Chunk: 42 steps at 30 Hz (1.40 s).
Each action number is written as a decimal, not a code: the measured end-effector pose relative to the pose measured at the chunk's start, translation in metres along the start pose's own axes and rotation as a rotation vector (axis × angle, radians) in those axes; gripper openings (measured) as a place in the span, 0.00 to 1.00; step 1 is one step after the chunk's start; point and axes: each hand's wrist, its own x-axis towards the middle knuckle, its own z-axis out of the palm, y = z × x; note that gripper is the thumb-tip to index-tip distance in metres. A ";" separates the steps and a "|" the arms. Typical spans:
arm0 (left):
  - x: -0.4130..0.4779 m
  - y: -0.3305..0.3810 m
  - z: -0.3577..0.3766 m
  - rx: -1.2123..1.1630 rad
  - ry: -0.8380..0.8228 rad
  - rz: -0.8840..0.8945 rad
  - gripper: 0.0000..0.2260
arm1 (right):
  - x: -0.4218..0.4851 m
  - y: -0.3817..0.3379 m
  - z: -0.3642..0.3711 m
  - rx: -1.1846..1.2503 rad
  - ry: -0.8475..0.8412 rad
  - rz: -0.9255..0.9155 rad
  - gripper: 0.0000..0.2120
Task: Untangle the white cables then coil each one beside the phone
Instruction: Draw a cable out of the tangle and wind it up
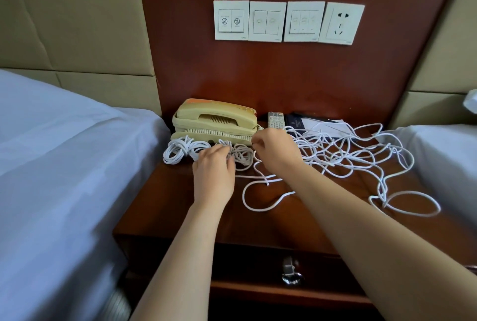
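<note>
1. The left hand (214, 166) is pressing a small coil (241, 157) onto the surface (180, 212), its fingers (222, 150) lying loosely spread over it.
2. The right hand (276, 151) is pinching a strand (256, 164), its fingers (258, 144) curled narrow.
3. The phone (214, 119) is sitting just beyond both hands' fingers.
4. The tangled white cables (361, 155) are sprawling right of the right fingers; a finished coil (178, 151) is lying left of the left fingers.
</note>
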 end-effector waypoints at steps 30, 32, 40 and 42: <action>-0.080 0.097 0.023 0.131 -0.549 0.247 0.27 | -0.156 0.126 -0.079 -0.302 -0.085 0.323 0.16; -0.078 0.104 0.030 0.129 -0.535 0.273 0.26 | -0.151 0.133 -0.079 -0.169 -0.042 0.271 0.12; -0.055 0.115 0.058 0.003 -0.457 0.245 0.21 | -0.130 0.142 -0.074 0.237 -0.095 0.170 0.09; -0.049 0.113 0.065 -0.032 -0.432 0.242 0.20 | -0.125 0.141 -0.068 0.256 -0.061 0.158 0.11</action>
